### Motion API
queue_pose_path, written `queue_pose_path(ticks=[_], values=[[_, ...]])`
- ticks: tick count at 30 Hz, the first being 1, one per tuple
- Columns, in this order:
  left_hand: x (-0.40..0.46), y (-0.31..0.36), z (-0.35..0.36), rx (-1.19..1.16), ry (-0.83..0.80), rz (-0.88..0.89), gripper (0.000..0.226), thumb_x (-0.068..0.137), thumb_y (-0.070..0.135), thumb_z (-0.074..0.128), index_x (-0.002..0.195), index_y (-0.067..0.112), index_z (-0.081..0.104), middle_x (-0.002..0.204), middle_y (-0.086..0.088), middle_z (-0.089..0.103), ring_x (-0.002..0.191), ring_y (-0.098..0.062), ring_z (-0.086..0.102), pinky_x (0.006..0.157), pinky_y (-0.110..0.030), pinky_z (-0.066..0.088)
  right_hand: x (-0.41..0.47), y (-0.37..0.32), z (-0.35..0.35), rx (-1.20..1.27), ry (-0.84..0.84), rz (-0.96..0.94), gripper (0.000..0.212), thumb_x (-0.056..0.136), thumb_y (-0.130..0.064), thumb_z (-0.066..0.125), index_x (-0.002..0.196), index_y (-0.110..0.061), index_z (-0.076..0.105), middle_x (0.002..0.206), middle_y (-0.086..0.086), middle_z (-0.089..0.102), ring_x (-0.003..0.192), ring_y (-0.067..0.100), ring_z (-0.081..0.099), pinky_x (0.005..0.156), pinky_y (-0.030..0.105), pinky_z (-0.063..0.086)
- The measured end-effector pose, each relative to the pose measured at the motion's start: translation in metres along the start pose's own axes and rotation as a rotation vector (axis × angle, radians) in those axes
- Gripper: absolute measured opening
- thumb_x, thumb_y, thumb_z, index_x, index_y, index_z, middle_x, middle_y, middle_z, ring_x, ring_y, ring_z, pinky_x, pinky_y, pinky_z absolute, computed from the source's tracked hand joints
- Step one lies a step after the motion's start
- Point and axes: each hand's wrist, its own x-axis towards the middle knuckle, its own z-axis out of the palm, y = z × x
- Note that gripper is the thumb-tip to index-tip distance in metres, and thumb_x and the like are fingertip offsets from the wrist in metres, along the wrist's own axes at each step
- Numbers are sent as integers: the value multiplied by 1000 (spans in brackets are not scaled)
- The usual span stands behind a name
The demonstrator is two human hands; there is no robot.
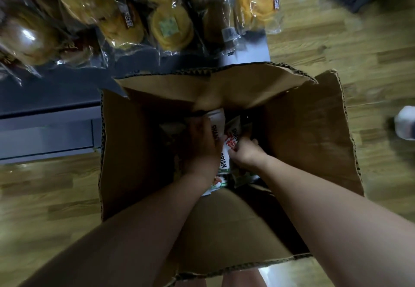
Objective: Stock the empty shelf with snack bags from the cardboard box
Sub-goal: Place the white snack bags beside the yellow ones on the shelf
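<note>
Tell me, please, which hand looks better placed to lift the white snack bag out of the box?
Probably the right hand: its fingers pinch the white snack bag at its edge, deep in the cardboard box. The left hand lies over the bags; its grip is unclear.

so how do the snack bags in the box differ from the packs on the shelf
The snack bags are opaque white with printed lettering; the shelf packs are clear, showing round yellow pastries. The snack bags sit deep in the cardboard box, held by both hands; the shelf packs lie untouched.
</note>
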Motion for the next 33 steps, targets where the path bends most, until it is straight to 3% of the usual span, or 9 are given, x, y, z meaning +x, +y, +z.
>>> queue_pose_path(ticks=[4,6,9,12,15,22,27,29,33], values=[[-15,5,21,93,-5,52,84,59,39,85,133,17,53,132,-28,48,116,-48,49,94,-56,41,-1,7,-5,-25,-2,-57,48,90,-36,56,128,-7,50,124,18,55,118,34,48,89,31,44],[-14,9,27,106,-45,-17,90,63,37,83,141,20,42,141,-24,41,125,-48,41,101,-56,35,-1,8,-7,2,9,-57,19,90,-32,57,91,-13,57,91,8,58,94,26,54,62,24,42],[-13,14,32,103,19,-64,92,51,33,89,133,13,53,129,-24,53,111,-52,52,90,-61,43,-3,6,-8,68,12,-40,31,93,-30,52,65,-23,42,79,4,54,81,22,52,61,24,40],[-10,17,31,16,-28,-67,84,74,30,75,146,21,33,149,-15,31,130,-46,31,108,-54,25,-5,10,-8,157,-1,-34,15,94,-32,53,88,-19,57,104,13,58,95,26,58,77,30,45],[-6,10,34,-6,-22,-2,79,71,24,70,143,22,37,146,-13,34,128,-41,34,108,-51,27,-6,17,-8,261,21,7,66,89,-33,64,139,-2,34,136,15,49,122,31,51,95,31,42],[-13,17,0,-197,-17,34,69,66,14,58,134,24,47,137,-14,39,127,-39,34,108,-48,29,-15,8,-14,445,78,85,43,83,-15,70,121,0,56,116,17,63,105,32,62,80,31,49],[-20,29,-40,79,-25,207,47,82,17,56,129,27,54,135,-7,43,128,-34,29,106,-39,27,-19,1,-21,390,73,30,60,70,-26,81,119,-1,56,115,18,64,101,34,64,84,39,54],[-21,15,-39,199,-83,190,47,86,17,50,132,29,49,137,-8,40,130,-35,27,107,-42,29,-25,-1,-24,339,46,5,50,77,-20,77,119,-1,58,115,16,63,105,32,62,90,37,52],[-22,-18,-20,415,-202,180,48,61,21,69,109,22,70,118,-15,63,107,-43,60,72,-54,55,-28,0,-22,9,68,-98,31,93,-12,54,121,0,56,124,17,57,117,33,53,94,33,43]])
